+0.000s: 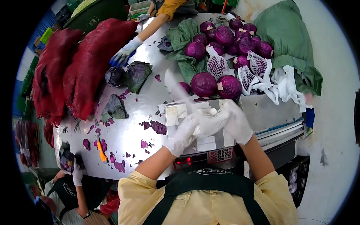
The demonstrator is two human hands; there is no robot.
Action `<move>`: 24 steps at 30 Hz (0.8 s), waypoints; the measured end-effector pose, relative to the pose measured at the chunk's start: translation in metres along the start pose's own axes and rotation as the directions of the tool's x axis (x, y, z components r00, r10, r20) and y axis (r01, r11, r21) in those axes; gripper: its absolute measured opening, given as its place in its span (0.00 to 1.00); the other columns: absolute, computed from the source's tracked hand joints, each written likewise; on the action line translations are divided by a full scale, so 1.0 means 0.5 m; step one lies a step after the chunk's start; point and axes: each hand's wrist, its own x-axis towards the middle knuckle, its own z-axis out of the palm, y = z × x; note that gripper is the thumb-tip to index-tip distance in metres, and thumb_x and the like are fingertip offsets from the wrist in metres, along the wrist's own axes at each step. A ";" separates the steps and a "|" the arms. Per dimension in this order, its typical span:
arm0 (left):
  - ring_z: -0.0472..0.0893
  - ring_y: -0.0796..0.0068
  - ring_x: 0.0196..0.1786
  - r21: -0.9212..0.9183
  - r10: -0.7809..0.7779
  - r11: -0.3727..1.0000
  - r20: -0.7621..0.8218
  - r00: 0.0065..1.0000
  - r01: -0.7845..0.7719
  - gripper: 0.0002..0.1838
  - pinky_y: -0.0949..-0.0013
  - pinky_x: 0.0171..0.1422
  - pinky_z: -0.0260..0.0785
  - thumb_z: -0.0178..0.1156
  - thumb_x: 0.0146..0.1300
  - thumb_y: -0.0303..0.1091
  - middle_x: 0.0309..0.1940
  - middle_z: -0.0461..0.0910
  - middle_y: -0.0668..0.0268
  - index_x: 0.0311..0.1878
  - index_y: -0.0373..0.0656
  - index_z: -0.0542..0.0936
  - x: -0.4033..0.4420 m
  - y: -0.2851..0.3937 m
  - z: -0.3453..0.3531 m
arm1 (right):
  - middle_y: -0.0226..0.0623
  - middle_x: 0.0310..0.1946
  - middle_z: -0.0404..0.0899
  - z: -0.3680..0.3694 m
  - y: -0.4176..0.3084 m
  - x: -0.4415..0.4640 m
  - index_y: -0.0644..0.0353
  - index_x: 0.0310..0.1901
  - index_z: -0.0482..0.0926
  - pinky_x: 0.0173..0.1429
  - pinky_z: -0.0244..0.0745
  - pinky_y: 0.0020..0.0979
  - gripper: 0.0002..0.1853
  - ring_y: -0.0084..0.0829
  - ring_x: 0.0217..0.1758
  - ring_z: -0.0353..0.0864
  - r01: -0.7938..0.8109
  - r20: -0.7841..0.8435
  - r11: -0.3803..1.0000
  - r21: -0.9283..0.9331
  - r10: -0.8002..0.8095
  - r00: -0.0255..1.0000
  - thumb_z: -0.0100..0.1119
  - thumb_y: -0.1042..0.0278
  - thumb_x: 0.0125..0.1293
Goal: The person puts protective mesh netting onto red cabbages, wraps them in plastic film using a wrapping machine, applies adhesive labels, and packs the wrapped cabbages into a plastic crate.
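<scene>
My left hand (184,135), in a white glove, is closed on one side of a bunched white foam net sleeve (210,123). The other side of the sleeve is in the fingers of my right hand (239,123), also gloved in white. Both hands are above the digital scale (206,143), which has pieces of white tape on its plate and lit red digits. Just beyond the scale are two large red cabbages, one on the left (203,84) and one on the right (229,87). A blurred white strip rises to the left of my hands.
Several more red cabbages (225,35) lie heaped by a green sack (287,33), with foam net sleeves (217,65) around some. Red mesh sacks (90,63), cabbage leaves (138,75) and an orange knife (101,150) are on the left. Two co-workers' gloved hands reach in.
</scene>
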 end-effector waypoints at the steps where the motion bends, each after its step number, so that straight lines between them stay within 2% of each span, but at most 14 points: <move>1: 0.83 0.78 0.46 0.111 -0.067 0.991 -0.010 0.998 0.068 0.16 0.74 0.51 0.76 0.56 0.71 0.34 0.46 0.83 0.63 0.58 0.37 0.76 -0.020 0.016 0.001 | 0.29 0.37 0.76 -0.006 -0.028 0.012 0.57 0.41 0.72 0.48 0.75 0.28 0.03 0.22 0.40 0.77 0.001 -0.075 0.998 -0.058 -0.005 0.997 0.53 0.70 0.71; 2: 0.83 0.78 0.46 0.112 -0.075 0.991 -0.011 0.997 0.075 0.16 0.74 0.51 0.76 0.56 0.71 0.34 0.46 0.83 0.63 0.58 0.37 0.76 -0.012 0.031 -0.014 | 0.29 0.37 0.76 -0.029 -0.048 0.030 0.58 0.42 0.71 0.46 0.76 0.26 0.04 0.22 0.39 0.78 -0.006 -0.098 0.995 -0.102 -0.004 0.995 0.54 0.70 0.70; 4: 0.82 0.80 0.46 0.572 -0.117 0.820 0.134 0.984 0.020 0.14 0.75 0.48 0.76 0.60 0.67 0.31 0.47 0.83 0.65 0.55 0.40 0.79 0.026 0.075 -0.049 | 0.30 0.37 0.77 -0.091 -0.070 0.075 0.60 0.46 0.70 0.41 0.76 0.25 0.07 0.19 0.37 0.78 -0.024 -0.091 0.984 -0.177 0.007 0.996 0.56 0.71 0.70; 6: 0.81 0.84 0.35 0.875 0.303 0.459 0.008 0.953 -0.154 0.07 0.74 0.39 0.74 0.62 0.64 0.33 0.36 0.86 0.67 0.41 0.43 0.85 0.119 0.134 -0.103 | 0.29 0.33 0.77 -0.118 -0.067 0.107 0.63 0.50 0.72 0.39 0.73 0.23 0.15 0.16 0.35 0.75 -0.071 -0.051 0.475 -0.877 0.056 0.997 0.58 0.62 0.69; 7: 0.84 0.73 0.32 0.937 0.485 0.325 -0.052 0.873 -0.125 0.10 0.69 0.40 0.75 0.60 0.65 0.38 0.32 0.86 0.61 0.40 0.44 0.86 0.162 0.172 -0.116 | 0.30 0.33 0.78 -0.141 -0.062 0.144 0.63 0.49 0.74 0.38 0.72 0.24 0.15 0.17 0.34 0.75 -0.132 -0.090 0.344 -0.930 0.134 0.987 0.59 0.60 0.69; 8: 0.85 0.59 0.36 0.999 0.673 -0.045 0.013 0.739 0.023 0.14 0.61 0.44 0.76 0.58 0.66 0.44 0.33 0.85 0.57 0.41 0.45 0.86 0.208 0.208 -0.119 | 0.30 0.34 0.78 -0.174 -0.050 0.195 0.63 0.48 0.76 0.38 0.72 0.25 0.16 0.18 0.34 0.75 -0.181 -0.140 0.202 -0.963 0.206 0.969 0.59 0.58 0.69; 9: 0.83 0.51 0.42 0.984 0.770 -0.177 0.156 0.619 -0.027 0.19 0.58 0.48 0.74 0.56 0.67 0.51 0.35 0.85 0.55 0.43 0.45 0.85 0.270 0.222 -0.150 | 0.34 0.32 0.79 -0.197 -0.038 0.238 0.66 0.48 0.77 0.34 0.70 0.27 0.18 0.21 0.29 0.74 -0.296 -0.233 0.398 -0.868 0.199 0.952 0.57 0.58 0.68; 12: 0.83 0.51 0.46 0.994 0.612 0.005 -0.090 0.785 0.110 0.23 0.57 0.52 0.72 0.57 0.66 0.53 0.40 0.85 0.53 0.46 0.40 0.84 0.407 0.228 -0.177 | 0.37 0.22 0.74 -0.206 -0.003 0.330 0.66 0.47 0.75 0.25 0.67 0.33 0.17 0.29 0.18 0.69 -0.397 -0.403 0.655 -0.643 0.151 0.903 0.51 0.58 0.70; 14: 0.83 0.67 0.40 0.927 0.395 0.374 -0.141 0.908 -0.019 0.24 0.64 0.48 0.72 0.55 0.69 0.49 0.38 0.86 0.57 0.46 0.32 0.83 0.480 0.210 -0.206 | 0.32 0.25 0.68 -0.198 0.011 0.370 0.56 0.43 0.71 0.26 0.68 0.33 0.06 0.29 0.21 0.68 -0.425 -0.552 0.901 -0.081 0.315 0.772 0.48 0.64 0.73; 16: 0.82 0.63 0.44 0.925 0.291 0.377 -0.072 0.954 -0.045 0.28 0.64 0.51 0.71 0.51 0.70 0.52 0.43 0.84 0.55 0.50 0.31 0.81 0.540 0.192 -0.233 | 0.36 0.27 0.66 -0.170 0.017 0.401 0.54 0.45 0.66 0.21 0.66 0.34 0.06 0.31 0.18 0.64 -0.350 -0.626 0.932 0.095 0.329 0.707 0.44 0.62 0.74; 17: 0.82 0.60 0.47 0.940 0.268 0.331 -0.004 0.963 -0.088 0.30 0.62 0.53 0.70 0.50 0.70 0.55 0.45 0.84 0.50 0.51 0.33 0.81 0.564 0.184 -0.241 | 0.39 0.24 0.67 -0.176 0.027 0.409 0.56 0.45 0.66 0.21 0.69 0.36 0.10 0.33 0.17 0.67 -0.313 -0.619 0.947 0.077 0.291 0.730 0.44 0.59 0.74; 20: 0.82 0.60 0.47 0.558 0.039 0.827 -0.177 0.983 0.068 0.32 0.61 0.55 0.70 0.45 0.71 0.58 0.45 0.84 0.52 0.55 0.36 0.79 0.525 0.173 -0.154 | 0.49 0.33 0.76 -0.220 0.088 0.446 0.63 0.56 0.68 0.23 0.72 0.38 0.19 0.37 0.19 0.74 -0.149 -0.687 0.972 -0.183 -0.018 0.726 0.43 0.57 0.72; 22: 0.80 0.74 0.42 0.674 0.325 0.728 -0.179 0.929 -0.125 0.19 0.69 0.48 0.73 0.50 0.74 0.46 0.43 0.83 0.65 0.52 0.41 0.81 0.573 0.131 -0.263 | 0.49 0.39 0.77 -0.194 0.068 0.402 0.67 0.58 0.68 0.24 0.73 0.41 0.21 0.36 0.20 0.76 -0.271 -0.666 0.901 -0.338 -0.026 0.745 0.44 0.59 0.73; 24: 0.79 0.78 0.40 0.472 0.377 0.855 -0.282 0.882 -0.215 0.17 0.72 0.45 0.72 0.52 0.73 0.44 0.40 0.82 0.68 0.50 0.42 0.81 0.390 0.190 -0.096 | 0.38 0.28 0.74 -0.161 0.040 0.343 0.64 0.56 0.69 0.23 0.69 0.35 0.16 0.28 0.18 0.72 0.074 -0.384 0.822 -0.564 -0.340 0.858 0.45 0.61 0.75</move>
